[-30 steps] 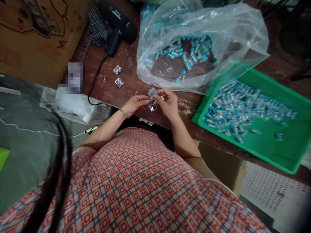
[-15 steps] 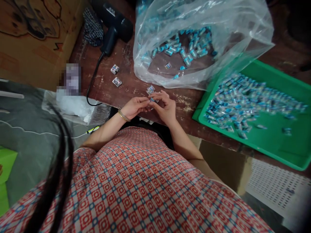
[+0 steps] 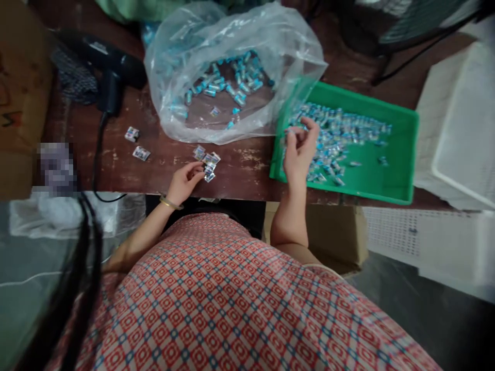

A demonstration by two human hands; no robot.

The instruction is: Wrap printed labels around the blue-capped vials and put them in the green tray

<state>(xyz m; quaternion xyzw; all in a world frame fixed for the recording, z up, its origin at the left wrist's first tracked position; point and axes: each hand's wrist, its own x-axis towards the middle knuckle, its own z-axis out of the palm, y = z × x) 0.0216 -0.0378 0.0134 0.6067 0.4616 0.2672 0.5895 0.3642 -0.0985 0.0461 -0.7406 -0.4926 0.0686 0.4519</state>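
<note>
Half a second ago both hands met at the table edge over a small item; now the right hand (image 3: 299, 149) has swung away to the green tray (image 3: 402, 154), and the left hand (image 3: 185, 180) stays by the small printed packets (image 3: 207, 162).

Far left on the brown table (image 3: 247, 165), at about 10 o'clock from the left hand, lies a black heat gun (image 3: 112, 72), its cord trailing toward the person. Nearer, at 9 o'clock, two loose packets (image 3: 136, 143) lie apart from the pile. The left hand, a bracelet (image 3: 170, 202) on its wrist, rests at the table's near edge. Its thumb and fingers are drawn nearly together, with the tips touching the near side of the small printed packets at its 1 o'clock; whether they actually pinch one cannot be told.

At 12 o'clock from that pile sits a clear plastic bag (image 3: 232, 67), with blue-capped pieces inside it. At 3 o'clock from the pile, the right hand hovers over the tray's left end, fingers curled toward the thumb above the heap of blue wrapped pieces (image 3: 340, 134). Whether it holds one cannot be told through the blur.

A white crate (image 3: 460, 118) stands just beside the tray at its 3 o'clock.
</note>
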